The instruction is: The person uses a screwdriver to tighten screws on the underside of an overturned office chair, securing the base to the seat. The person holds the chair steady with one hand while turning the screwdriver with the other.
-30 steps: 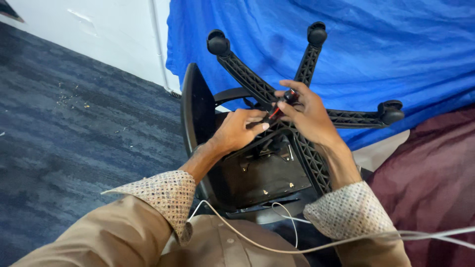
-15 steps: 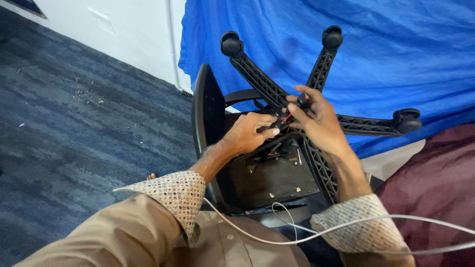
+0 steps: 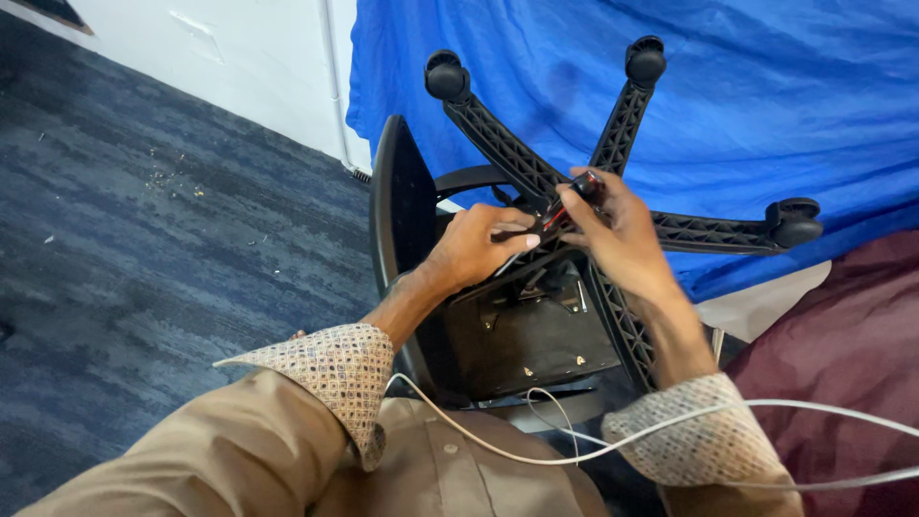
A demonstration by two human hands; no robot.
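sleeves: tan, long, one on each arm, the left sleeve (image 3: 239,450) filling the frame's 7 o'clock corner
cuffs: turned back, lined with a small multicoloured check; left cuff (image 3: 330,369), right cuff (image 3: 704,445) at 5 o'clock
shirt front: tan, with a placket and one small button (image 3: 443,448)
cable: thin white cable (image 3: 574,450) draped across both cuffs
hands: left hand (image 3: 479,247) and right hand (image 3: 622,239) bare, no rings or watch showing

We look down on a dark blue-grey carpet (image 3: 144,239), flecked with pale crumbs near the wall; a white wall (image 3: 239,48) runs along its far edge; a crumpled blue sheet (image 3: 766,105) hangs to the right; a maroon cloth (image 3: 842,335) lies below it, evenly lit.
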